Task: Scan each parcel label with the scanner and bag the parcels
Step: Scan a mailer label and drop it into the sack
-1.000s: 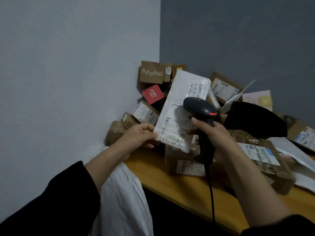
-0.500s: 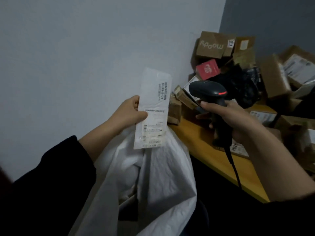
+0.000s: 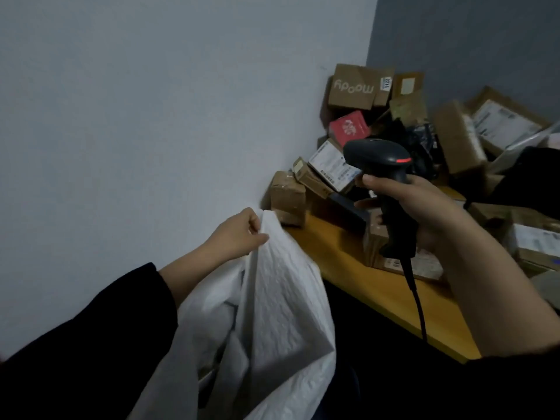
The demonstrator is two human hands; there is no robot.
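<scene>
**Now the parcel is gone from the hand, and the hand holds the bag**

Nearest, low on the left, the white bag (image 3: 272,313) hangs beside the table edge with its mouth gaping upward. The left hand (image 3: 236,234) pinches the bag's top rim between thumb and curled fingers, holding it up close to the pale wall (image 3: 151,116).

Half a second ago that hand held a flat white parcel, label outward, just above this opening. The parcel has now left both the hand and the view. I judge that it has dropped into the bag. Pale shapes show inside the mouth, but the light is too dim to tell one from another.

Further right, the right hand (image 3: 424,207) is wrapped round the handle of the black scanner (image 3: 378,156). Its head points left and no label sits in front of it. The cable (image 3: 416,301) trails down past the front of the wooden table (image 3: 378,286).

Beyond, the heap of parcels (image 3: 454,140) fills the far corner of the table. A brown box (image 3: 353,87) with upside-down print sits on top, with a red box (image 3: 348,127) under it.

One parcel therefore looks scanned and bagged, and many remain. The likely next step is to let go of the rim and fetch another parcel from the heap.
</scene>
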